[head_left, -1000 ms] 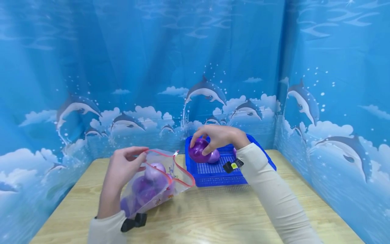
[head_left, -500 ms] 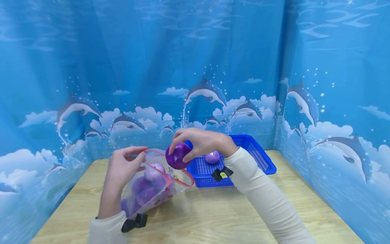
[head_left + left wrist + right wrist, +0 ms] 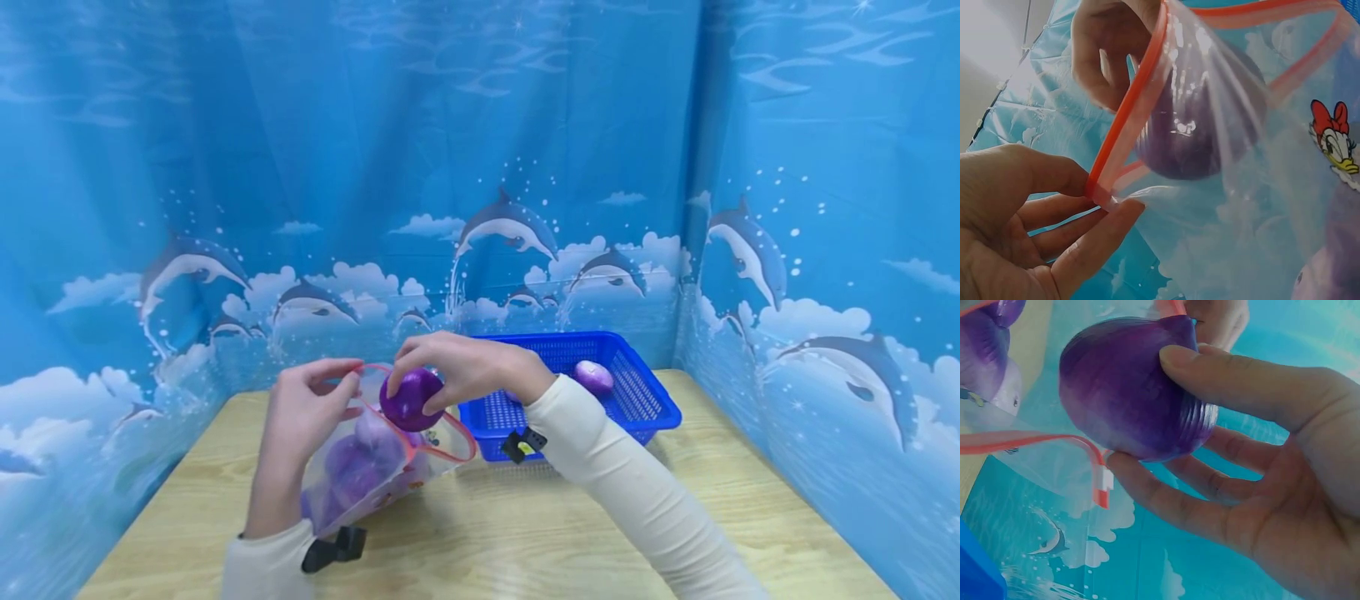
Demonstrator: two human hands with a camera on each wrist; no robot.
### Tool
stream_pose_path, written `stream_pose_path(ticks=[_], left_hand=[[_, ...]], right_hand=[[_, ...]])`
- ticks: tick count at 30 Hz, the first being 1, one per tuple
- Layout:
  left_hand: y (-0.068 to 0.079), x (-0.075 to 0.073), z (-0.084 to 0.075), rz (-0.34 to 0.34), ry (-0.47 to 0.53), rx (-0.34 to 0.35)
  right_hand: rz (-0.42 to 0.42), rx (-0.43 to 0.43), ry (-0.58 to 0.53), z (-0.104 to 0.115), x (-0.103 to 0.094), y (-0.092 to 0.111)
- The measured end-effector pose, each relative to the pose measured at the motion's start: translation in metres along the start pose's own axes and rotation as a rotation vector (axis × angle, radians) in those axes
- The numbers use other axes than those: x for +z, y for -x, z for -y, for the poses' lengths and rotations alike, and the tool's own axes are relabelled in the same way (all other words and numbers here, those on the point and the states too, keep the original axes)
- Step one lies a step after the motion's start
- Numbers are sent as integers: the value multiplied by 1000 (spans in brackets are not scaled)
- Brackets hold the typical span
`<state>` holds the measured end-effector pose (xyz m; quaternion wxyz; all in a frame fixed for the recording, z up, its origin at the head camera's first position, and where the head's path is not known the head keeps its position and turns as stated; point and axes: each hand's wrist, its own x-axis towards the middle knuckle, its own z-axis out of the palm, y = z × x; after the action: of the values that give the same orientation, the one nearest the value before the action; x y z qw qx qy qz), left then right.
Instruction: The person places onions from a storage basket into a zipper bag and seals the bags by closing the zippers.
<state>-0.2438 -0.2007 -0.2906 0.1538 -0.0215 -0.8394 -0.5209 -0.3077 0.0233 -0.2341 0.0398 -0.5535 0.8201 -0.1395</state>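
Observation:
In the head view my left hand (image 3: 303, 412) pinches the red-edged mouth of a clear zip bag (image 3: 1241, 231) between thumb and fingers, holding it open. Several purple, onion-like pieces (image 3: 352, 467) lie inside the bag, blurred by its plastic. My right hand (image 3: 468, 371) grips a shiny dark purple onion (image 3: 1125, 390) by thumb and fingertips. In the head view this onion is at the bag's mouth. Through the bag wall, the left wrist view shows it behind the plastic, just below the red edge. A printed duck (image 3: 1335, 140) decorates the bag.
A blue plastic basket (image 3: 592, 337) stands at the back right of the wooden table (image 3: 540, 533). One pale purple onion (image 3: 594, 377) lies in it; another purple piece is mostly hidden behind my right wrist. A dolphin-print curtain (image 3: 360, 208) surrounds the table.
My right hand has carried the dark purple onion left from above the basket to the bag's mouth. The left hand keeps its hold on the bag.

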Motion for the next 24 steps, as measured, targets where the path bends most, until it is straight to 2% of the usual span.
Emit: stream_pose_path(ticks=[13,20,24], left_hand=[[0,-1,2,-27,39,12],[-1,-1,2,-55,67,10],[-1,-2,3,-88,98,20]], right_hand=[[-28,63,32,2,8,-10],[-99,35,114,-1,13,-16],[-105,46,103,-3,13,-15]])
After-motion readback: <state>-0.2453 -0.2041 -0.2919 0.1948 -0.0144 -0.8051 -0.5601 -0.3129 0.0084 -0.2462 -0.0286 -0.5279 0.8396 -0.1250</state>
